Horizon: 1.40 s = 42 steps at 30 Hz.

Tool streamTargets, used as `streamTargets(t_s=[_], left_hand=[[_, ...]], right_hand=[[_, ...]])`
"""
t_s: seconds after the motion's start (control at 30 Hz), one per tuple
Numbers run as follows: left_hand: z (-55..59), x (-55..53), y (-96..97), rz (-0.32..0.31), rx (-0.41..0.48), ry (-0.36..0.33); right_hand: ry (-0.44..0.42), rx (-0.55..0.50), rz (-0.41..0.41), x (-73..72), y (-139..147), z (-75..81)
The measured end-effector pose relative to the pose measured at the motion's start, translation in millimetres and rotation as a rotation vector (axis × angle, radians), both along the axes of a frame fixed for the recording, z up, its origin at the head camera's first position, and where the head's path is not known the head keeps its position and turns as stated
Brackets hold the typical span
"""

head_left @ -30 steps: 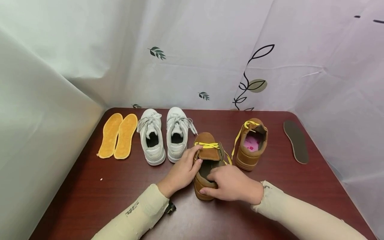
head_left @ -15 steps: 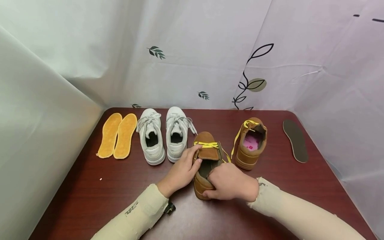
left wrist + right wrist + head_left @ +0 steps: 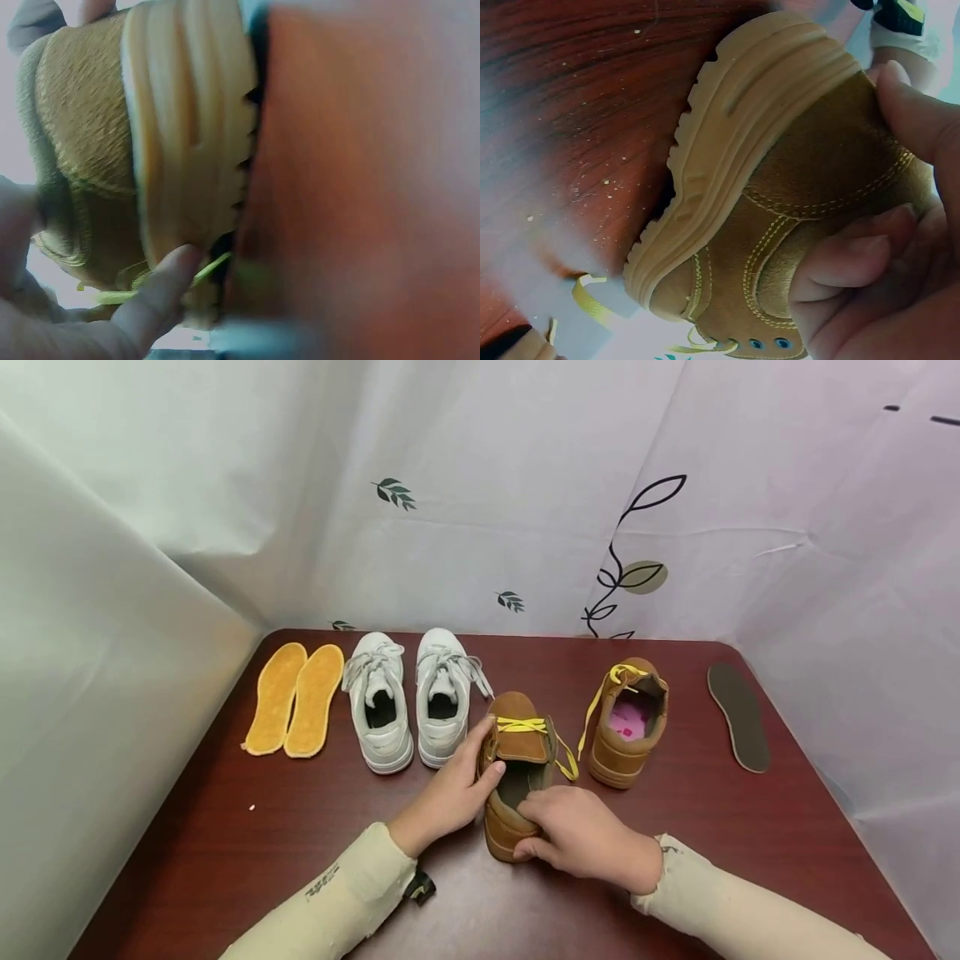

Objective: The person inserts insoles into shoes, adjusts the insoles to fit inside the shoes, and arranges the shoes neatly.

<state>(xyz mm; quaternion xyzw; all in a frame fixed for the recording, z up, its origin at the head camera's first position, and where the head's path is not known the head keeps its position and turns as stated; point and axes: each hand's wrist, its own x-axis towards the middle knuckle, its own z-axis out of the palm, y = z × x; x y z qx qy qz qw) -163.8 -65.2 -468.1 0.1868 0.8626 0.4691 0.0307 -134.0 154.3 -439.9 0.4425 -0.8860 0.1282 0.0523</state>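
Note:
A brown shoe (image 3: 522,747) with yellow laces stands on the table in front of me, toe pointing away, its tongue folded back over the opening. My left hand (image 3: 452,792) holds its left side, thumb at the opening's edge and fingers along the outside. In the left wrist view, fingertips (image 3: 176,270) press against the pale ribbed sole (image 3: 191,90). My right hand (image 3: 581,831) grips the collar at the right rear, its thumb (image 3: 911,112) against the heel and its other fingers curled at the collar. Part of the dark inside is hidden by this hand.
A second brown shoe (image 3: 618,752), pink inside, stands to the right. Beyond it lies a dark insole (image 3: 738,718). Two white sneakers (image 3: 386,743) and two orange insoles (image 3: 277,697) are at the left. Curtains (image 3: 480,543) enclose the red-brown table (image 3: 315,827).
My right hand dipped toward the shoe's inside, then shifted back slightly toward the heel. My left fingers have slid off the lace to the shoe's side. The other things stay put.

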Motion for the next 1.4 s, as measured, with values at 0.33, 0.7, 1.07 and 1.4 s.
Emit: streamTargets(t_s=[0.33, 0.7, 1.07, 1.4], left_hand=[[3.8, 10.2, 1.2, 0.090, 0.147, -0.349], [7.8, 3.3, 2.5, 0.056, 0.530, -0.667], [9.5, -3.9, 7.8, 0.057, 0.624, -0.740], [27.8, -17.4, 24.2, 0.077, 0.759, -0.630]], right_hand=[[0.054, -0.005, -0.022, 5.7, 1, -5.0], [0.143, -0.125, 0.031, 6.4, 3, -11.4], [0.234, -0.195, 0.011, -0.4, 11, -14.1], [0.335, -0.216, -0.014, -21.0, 21, -3.3]])
